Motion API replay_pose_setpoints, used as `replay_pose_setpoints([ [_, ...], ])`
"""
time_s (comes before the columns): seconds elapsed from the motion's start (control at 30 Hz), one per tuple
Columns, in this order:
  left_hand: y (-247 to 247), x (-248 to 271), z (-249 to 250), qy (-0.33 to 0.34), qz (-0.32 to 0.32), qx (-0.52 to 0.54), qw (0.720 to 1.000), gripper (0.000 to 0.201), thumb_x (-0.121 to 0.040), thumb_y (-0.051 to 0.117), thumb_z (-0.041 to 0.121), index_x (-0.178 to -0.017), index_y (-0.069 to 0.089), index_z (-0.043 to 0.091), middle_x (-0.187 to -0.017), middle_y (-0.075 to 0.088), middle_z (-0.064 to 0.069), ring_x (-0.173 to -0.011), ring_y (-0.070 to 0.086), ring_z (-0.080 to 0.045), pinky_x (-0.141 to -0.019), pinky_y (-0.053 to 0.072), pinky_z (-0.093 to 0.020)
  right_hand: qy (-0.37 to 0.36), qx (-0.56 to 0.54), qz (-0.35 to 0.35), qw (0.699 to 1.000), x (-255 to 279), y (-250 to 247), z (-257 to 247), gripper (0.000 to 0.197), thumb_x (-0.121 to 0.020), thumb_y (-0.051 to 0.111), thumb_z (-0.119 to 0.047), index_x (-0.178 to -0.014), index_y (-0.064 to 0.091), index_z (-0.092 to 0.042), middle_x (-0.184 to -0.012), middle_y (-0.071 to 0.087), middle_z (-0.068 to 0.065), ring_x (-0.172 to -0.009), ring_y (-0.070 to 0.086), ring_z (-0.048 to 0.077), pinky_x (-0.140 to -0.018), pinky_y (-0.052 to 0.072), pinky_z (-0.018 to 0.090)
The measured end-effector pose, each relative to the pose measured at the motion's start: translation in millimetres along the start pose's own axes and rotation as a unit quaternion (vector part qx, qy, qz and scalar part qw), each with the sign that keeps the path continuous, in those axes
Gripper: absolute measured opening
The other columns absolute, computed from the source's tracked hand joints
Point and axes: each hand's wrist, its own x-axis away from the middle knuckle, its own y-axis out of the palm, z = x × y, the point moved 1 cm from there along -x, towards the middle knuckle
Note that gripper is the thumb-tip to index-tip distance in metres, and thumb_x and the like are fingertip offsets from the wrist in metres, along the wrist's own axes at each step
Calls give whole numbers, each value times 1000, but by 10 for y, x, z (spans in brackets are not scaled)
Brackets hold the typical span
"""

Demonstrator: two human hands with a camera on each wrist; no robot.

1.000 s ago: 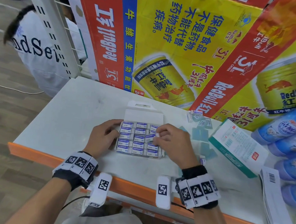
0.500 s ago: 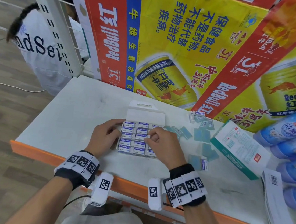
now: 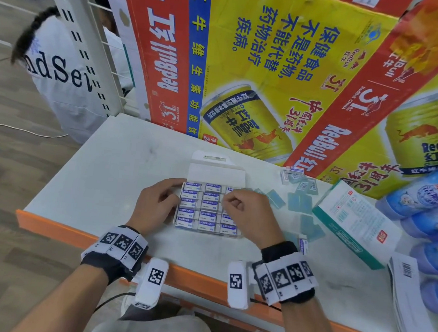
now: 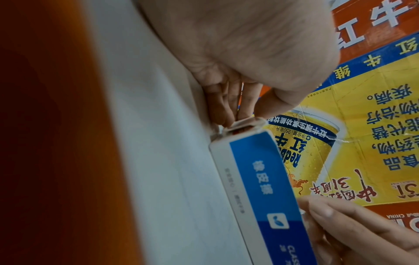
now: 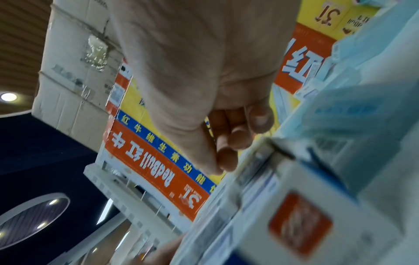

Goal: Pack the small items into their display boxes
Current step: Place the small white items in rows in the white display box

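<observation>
A white display box [image 3: 215,175] lies at the table's middle with its lid flap folded back. Rows of blue-and-white erasers [image 3: 207,214] fill it. My left hand [image 3: 160,203] grips the box's left wall, thumb lying over the top edge. In the left wrist view its fingers [image 4: 226,111] press on the corner of the box [image 4: 260,179]. My right hand [image 3: 238,204] hovers over the right column of erasers. Its fingers [image 5: 226,157] are curled with nothing seen in them. Loose erasers [image 3: 296,174] and pale blue pieces [image 3: 299,202] lie to the right.
A white and green carton [image 3: 355,223], blue bottles [image 3: 425,198] and barcoded booklets [image 3: 411,302] crowd the right side. Large Red Bull cartons [image 3: 276,72] wall off the back. The table's orange front edge [image 3: 70,231] runs below my wrists. A person [image 3: 59,76] crouches beyond the left rack.
My right hand has shifted a little to the left over the box, and the eraser it was pushing in no longer shows between its fingers. The left hand has stayed on the box.
</observation>
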Motion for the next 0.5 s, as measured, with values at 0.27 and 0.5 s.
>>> replay_pose_setpoints([
  [0.27,4,-13,-14,9,4,-12,1000,39,-71,48,25,-103,65,40,-79,71,11,-77,66,-12,-68,53,-29,98,89,106,986,-288,-650,521,24,-88,52,-10,-108,66,-10,-105,64,8,-85,54,15,-79,39,23],
  [0.5,0,-11,-19,5,6,-12,1000,40,-70,48,24,-104,66,36,-79,71,8,-76,66,-12,-68,53,-29,176,153,21,972,-464,-707,805,36,-90,48,-12,-125,58,-14,-130,45,18,-115,50,32,-103,36,34],
])
